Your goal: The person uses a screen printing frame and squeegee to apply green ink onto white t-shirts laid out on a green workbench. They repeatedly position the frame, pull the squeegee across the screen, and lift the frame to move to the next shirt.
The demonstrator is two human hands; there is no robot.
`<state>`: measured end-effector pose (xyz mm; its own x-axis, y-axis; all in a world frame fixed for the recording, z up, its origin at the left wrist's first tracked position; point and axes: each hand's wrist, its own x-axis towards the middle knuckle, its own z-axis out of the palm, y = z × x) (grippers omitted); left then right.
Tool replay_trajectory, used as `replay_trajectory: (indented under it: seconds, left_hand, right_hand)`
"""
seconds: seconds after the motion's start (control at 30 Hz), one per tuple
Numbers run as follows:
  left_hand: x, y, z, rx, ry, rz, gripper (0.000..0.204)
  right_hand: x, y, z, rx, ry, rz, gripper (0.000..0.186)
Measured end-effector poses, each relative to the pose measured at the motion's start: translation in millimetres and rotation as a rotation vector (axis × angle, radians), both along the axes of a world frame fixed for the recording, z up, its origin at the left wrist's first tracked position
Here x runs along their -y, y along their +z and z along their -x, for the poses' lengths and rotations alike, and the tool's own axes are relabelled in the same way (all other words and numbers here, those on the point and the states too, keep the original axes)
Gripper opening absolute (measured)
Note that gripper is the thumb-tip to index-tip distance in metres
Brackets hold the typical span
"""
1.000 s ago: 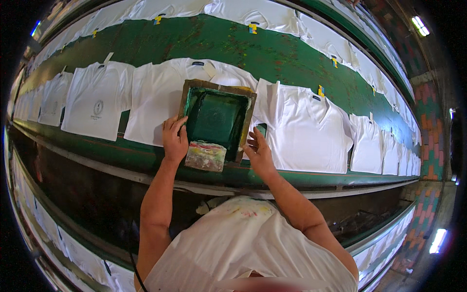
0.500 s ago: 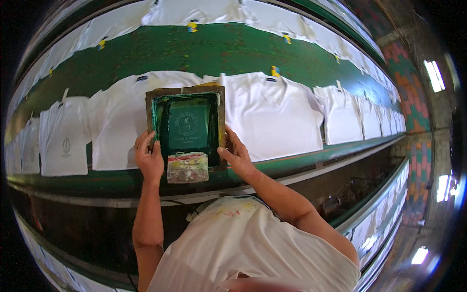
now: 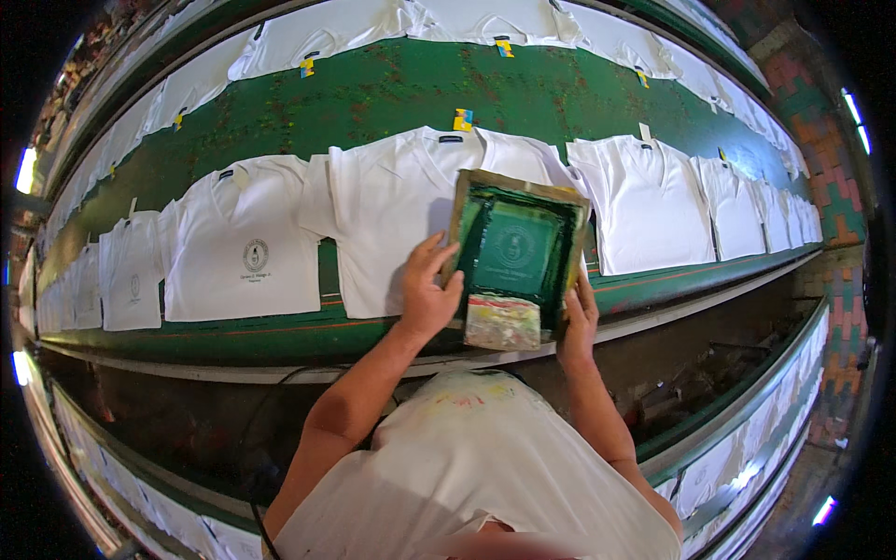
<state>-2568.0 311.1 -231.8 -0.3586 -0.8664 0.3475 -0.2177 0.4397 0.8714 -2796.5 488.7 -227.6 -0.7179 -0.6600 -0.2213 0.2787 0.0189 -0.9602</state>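
A wooden screen-printing frame [image 3: 465,213] with a green mesh and a round emblem in it is held up over a white V-neck T-shirt [image 3: 387,215], slightly tilted. My left hand [image 3: 431,289] grips its left side, fingers bent round the edge. On the opposite side, my right hand [image 3: 579,322] holds the lower right edge. A paint-smeared squeegee [image 3: 504,325] rests at the frame's near end, between my hands. To the left lies a white T-shirt [image 3: 210,224] with a dark round print on its chest.
A long green table [image 3: 373,103] carries the shirts, with more white shirts [image 3: 644,205] to the right and another row [image 3: 364,28] along its far edge. Yellow-and-blue tags [image 3: 463,119] stick out at some collars. Behind the table's near rail [image 3: 243,375] is a dark gap.
Both hands have carried the frame and squeegee to the right, away from the shirt on the left. That shirt's chest, hidden before, now shows a dark print. The view has shifted too.
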Motion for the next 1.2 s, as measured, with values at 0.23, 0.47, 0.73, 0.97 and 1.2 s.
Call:
replay_trajectory:
  seconds: [0.23, 0.47, 0.73, 0.97, 1.2]
  left_hand:
    - [-59.0, -12.6, 84.8, 0.031, 0.056, 0.027, 0.048]
    - [-40.0, -29.7, 60.5, 0.04, 0.192, -0.03, 0.03]
    - [-22.7, -54.3, 49.7, -0.017, 0.242, -0.188, 0.028]
    - [-21.6, -68.4, 53.7, -0.11, 0.255, -0.262, 0.027]
    - [-18.4, -72.3, 57.1, -0.167, 0.264, -0.296, 0.027]
  right_hand:
    - [-51.7, -12.9, 89.1, -0.091, 0.023, -0.008, 0.055]
    - [-10.2, -30.6, 86.6, -0.157, 0.101, 0.005, 0.049]
    - [22.8, -45.9, 82.6, -0.276, 0.216, -0.029, 0.054]
    - [27.0, -59.1, 87.3, -0.365, 0.257, -0.085, 0.06]
    - [31.1, -53.5, 88.3, -0.322, 0.276, -0.036, 0.062]
